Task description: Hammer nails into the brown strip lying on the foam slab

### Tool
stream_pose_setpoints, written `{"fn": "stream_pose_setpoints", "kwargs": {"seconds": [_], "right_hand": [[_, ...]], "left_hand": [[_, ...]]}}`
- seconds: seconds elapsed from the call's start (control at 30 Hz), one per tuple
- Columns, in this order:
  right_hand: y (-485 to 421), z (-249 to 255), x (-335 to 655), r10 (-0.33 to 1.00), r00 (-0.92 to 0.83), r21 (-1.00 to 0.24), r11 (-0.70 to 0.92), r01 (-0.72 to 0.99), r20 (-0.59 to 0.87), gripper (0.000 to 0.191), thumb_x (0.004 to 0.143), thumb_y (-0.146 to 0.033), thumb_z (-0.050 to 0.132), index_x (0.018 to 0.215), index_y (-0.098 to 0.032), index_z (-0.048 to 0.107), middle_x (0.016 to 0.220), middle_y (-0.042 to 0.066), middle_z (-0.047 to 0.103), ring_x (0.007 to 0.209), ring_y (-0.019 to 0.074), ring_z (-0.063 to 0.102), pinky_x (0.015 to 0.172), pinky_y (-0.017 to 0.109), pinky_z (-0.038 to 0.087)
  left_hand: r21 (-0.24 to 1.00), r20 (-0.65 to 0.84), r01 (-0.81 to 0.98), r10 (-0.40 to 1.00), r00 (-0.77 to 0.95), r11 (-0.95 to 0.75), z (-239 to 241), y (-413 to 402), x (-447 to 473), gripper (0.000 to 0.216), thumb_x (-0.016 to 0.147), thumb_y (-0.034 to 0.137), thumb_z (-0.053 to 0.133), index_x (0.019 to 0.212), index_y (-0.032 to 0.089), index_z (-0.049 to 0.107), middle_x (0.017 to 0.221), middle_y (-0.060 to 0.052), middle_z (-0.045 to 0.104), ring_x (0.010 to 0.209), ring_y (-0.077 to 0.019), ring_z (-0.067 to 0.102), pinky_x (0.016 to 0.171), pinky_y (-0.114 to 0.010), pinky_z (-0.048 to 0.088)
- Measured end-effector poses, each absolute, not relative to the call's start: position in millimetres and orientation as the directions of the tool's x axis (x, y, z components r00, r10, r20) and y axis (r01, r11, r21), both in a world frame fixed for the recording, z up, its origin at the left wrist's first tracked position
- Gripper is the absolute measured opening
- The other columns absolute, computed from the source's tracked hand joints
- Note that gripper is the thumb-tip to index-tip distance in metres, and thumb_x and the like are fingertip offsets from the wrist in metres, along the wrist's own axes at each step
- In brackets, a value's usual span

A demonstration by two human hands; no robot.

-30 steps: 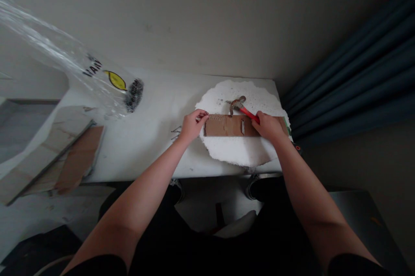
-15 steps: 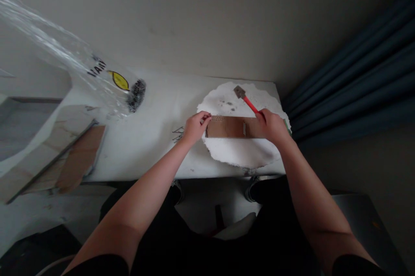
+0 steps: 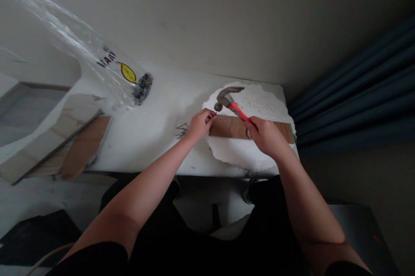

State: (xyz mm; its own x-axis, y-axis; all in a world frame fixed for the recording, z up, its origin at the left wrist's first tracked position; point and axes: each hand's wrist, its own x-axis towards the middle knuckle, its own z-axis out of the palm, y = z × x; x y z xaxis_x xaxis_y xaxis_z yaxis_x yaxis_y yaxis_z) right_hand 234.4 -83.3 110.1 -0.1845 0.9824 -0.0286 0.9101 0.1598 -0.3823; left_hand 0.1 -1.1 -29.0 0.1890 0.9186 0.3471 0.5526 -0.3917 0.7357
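Observation:
My right hand (image 3: pixel 267 135) is wrapped around the red handle of a claw hammer (image 3: pixel 238 111), whose dark head hangs over the far left end of a brown wooden board (image 3: pixel 233 130). At the board's upper left corner, my left hand (image 3: pixel 201 123) is closed in a pinch on a small dark nail (image 3: pixel 215 114), mostly hidden by the fingertips. A row of small dots runs along the board's far edge near these fingers. The board lies on a ragged white slab (image 3: pixel 240 155). Left of my left hand, several loose nails (image 3: pixel 182 130) lie in a pile.
The white tabletop (image 3: pixel 155 129) bears clear plastic wrap (image 3: pixel 110 68) with a yellow print at the back left. Broken board pieces (image 3: pixel 86 146) jut over its left front edge. Dark curtains (image 3: pixel 356 73) hang at the right, and a wall stands behind.
The hammer has come down and left, its head turning side-on near my left hand. My left hand stays at the board's corner, and the whole view has shifted slightly.

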Motion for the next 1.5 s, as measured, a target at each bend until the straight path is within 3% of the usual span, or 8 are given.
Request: {"fn": "stream_pose_setpoints", "kwargs": {"seconds": [0.1, 0.3, 0.77, 1.5], "right_hand": [[-82.8, 109.5, 229.7, 0.971, -0.232, -0.372, 0.199, 0.907, -0.047, 0.033, 0.103, -0.036, 0.040, 0.094, -0.022, 0.068, 0.081, 0.007, 0.071, 0.069, 0.0197, 0.059, 0.063, 0.029, 0.033], [-80.6, 108.7, 221.9, 0.987, -0.161, -0.301, 0.149, 0.942, -0.015, 0.038, 0.105, -0.041, 0.036, 0.100, -0.021, 0.067, 0.081, 0.009, 0.072, 0.072, 0.0224, 0.062, 0.062, 0.030, 0.032], [-85.3, 106.9, 218.2, 0.978, -0.203, -0.295, 0.180, 0.938, -0.051, 0.038, 0.105, -0.039, 0.037, 0.108, -0.021, 0.070, 0.092, 0.011, 0.075, 0.080, 0.0238, 0.066, 0.064, 0.030, 0.036], [-85.9, 101.8, 222.3, 0.983, -0.180, -0.313, 0.165, 0.935, -0.019, 0.040, 0.105, -0.040, 0.035, 0.113, -0.022, 0.070, 0.092, 0.011, 0.076, 0.080, 0.0246, 0.067, 0.064, 0.030, 0.036]], "left_hand": [[0.720, 0.378, 0.554, 0.905, 0.193, -0.418, -27.3, -1.5, 0.0, 0.008, 0.092, 0.025, 0.060, 0.093, 0.019, 0.065, 0.108, -0.008, 0.067, 0.080, -0.0164, 0.065, 0.081, -0.032, 0.053], [0.758, 0.359, 0.510, 0.912, 0.197, -0.408, -27.4, -0.6, 0.3, 0.008, 0.093, 0.024, 0.058, 0.096, 0.019, 0.064, 0.115, -0.007, 0.064, 0.078, -0.0143, 0.064, 0.080, -0.031, 0.054], [0.736, 0.332, 0.561, 0.924, 0.190, -0.380, -28.2, 0.7, 0.5, 0.008, 0.092, 0.025, 0.060, 0.093, 0.019, 0.064, 0.107, -0.007, 0.064, 0.079, -0.0168, 0.064, 0.079, -0.032, 0.053], [0.706, 0.346, 0.574, 0.909, 0.231, -0.415, -27.3, -0.7, 0.1, 0.007, 0.092, 0.023, 0.058, 0.092, 0.019, 0.064, 0.105, -0.007, 0.065, 0.083, -0.0187, 0.065, 0.083, -0.033, 0.052]]}}
